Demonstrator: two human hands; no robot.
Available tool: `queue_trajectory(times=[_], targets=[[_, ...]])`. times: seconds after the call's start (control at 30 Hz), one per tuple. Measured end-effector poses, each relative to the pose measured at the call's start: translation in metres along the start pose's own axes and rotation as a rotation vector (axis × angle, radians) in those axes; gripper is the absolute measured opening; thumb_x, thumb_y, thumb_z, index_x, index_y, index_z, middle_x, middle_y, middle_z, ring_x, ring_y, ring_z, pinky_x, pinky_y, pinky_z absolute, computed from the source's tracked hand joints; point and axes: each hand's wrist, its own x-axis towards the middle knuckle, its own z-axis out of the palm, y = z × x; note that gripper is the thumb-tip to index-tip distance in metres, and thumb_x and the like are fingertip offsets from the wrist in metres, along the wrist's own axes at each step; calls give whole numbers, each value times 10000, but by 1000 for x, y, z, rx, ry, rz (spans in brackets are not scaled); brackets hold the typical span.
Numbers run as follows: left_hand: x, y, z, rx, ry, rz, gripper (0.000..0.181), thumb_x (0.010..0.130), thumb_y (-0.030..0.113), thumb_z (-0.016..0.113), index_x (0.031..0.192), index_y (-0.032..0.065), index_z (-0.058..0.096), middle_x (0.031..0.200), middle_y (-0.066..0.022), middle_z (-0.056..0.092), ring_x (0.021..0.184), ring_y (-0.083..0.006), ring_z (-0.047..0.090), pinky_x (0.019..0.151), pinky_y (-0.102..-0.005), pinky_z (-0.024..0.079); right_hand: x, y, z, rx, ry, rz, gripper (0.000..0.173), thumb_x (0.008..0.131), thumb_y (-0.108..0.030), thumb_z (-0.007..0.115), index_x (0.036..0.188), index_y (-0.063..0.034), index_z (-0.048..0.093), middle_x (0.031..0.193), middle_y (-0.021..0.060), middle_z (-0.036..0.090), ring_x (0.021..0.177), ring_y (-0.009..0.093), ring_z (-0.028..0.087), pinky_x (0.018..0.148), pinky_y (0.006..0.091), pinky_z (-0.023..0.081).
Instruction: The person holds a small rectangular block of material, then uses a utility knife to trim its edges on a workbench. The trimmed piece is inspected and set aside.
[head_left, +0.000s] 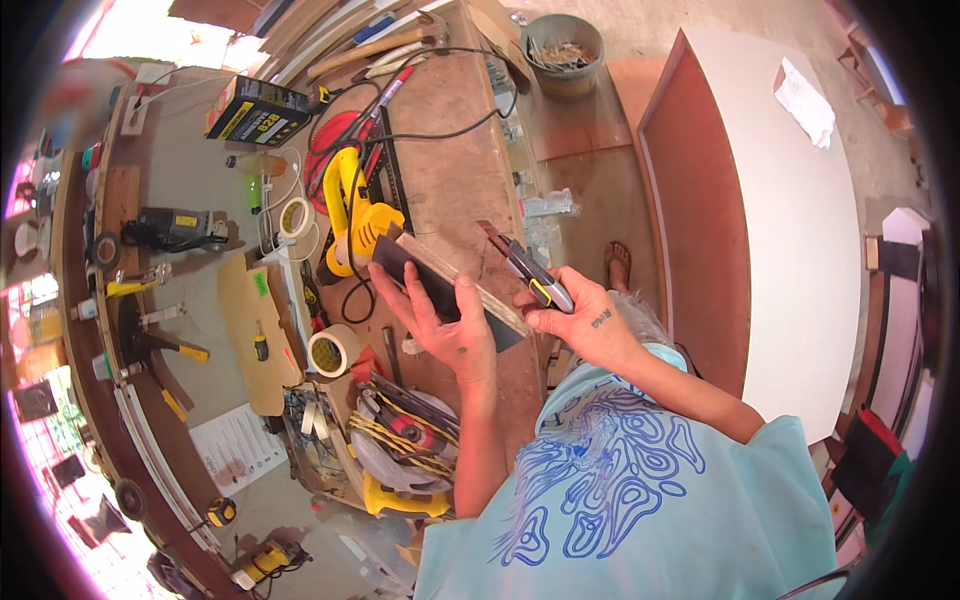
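Note:
My left hand (457, 337) holds a short piece of plywood (469, 281) with a dark sheet or laminate (409, 268) on its face. The thumb presses near the board's layered edge, and the fingers spread over the dark face. In my right hand (589, 315) is a snap-off utility knife (536, 277) in grey and black with a yellow accent. Its blade (491, 234) is extended and points up and away, apart from the plywood. Just beyond the board, a yellow corded power tool (352, 206) lies on the wooden workbench (450, 165).
Masking tape rolls (334, 350), a circular saw (409, 435) and a screwdriver (260, 341) lie to the left. A power cord (450, 136) loops across the bench. Hammers (375, 49) lie at the far end. A bucket of scraps (562, 56) and a large white-topped panel box (795, 247) stand right.

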Motion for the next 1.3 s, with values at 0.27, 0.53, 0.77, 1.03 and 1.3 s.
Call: queue_trajectory(times=[0.27, 0.53, 0.77, 1.03, 1.3], targets=[[-10, 28, -20, -73, -63, 191, 671, 843, 11, 740, 1475, -17, 514, 1673, -285, 262, 1548, -448, 285, 1227, -542, 296, -21, -30, 22, -196, 269, -347, 306, 916, -78, 761, 1191, -4, 648, 968, 29, 704, 822, 84, 599, 746, 285, 508], [-34, 41, -54, -77, -103, 394, 705, 806, 50, 766, 1466, 9, 521, 1630, -319, 323, 1519, -538, 291, 1199, -624, 310, -14, -79, 44, -307, 69, -387, 332, 908, -52, 764, 1201, -6, 616, 1050, 74, 758, 680, 67, 595, 601, 265, 494], [-42, 40, -67, -72, -111, 398, 740, 734, 22, 775, 1440, 38, 557, 1600, -322, 374, 1492, -562, 325, 1191, -639, 320, -2, -72, 46, -426, -37, -361, 318, 891, -21, 760, 1172, -5, 611, 863, 17, 690, 656, 69, 581, 565, 261, 466], [-39, 34, -82, 27, -173, 422, 688, 740, 28, 778, 1395, 0, 570, 1578, -302, 413, 1471, -549, 367, 1174, -613, 371, 15, -99, 54, -837, -8, -747, 288, 859, -72, 757, 1099, 8, 619, 791, 180, 659, 697, 289, 633, 634, 409, 509], [-41, 13, -108, -459, -18, -63, 726, 780, 172, 740, 1441, -29, 518, 1621, -262, 389, 1508, -406, 385, 1222, -484, 322, 43, -145, 35, -1023, 193, -620, 361, 840, -132, 777, 1157, -9, 658, 903, 248, 721, 884, 410, 726, 756, 463, 555]])
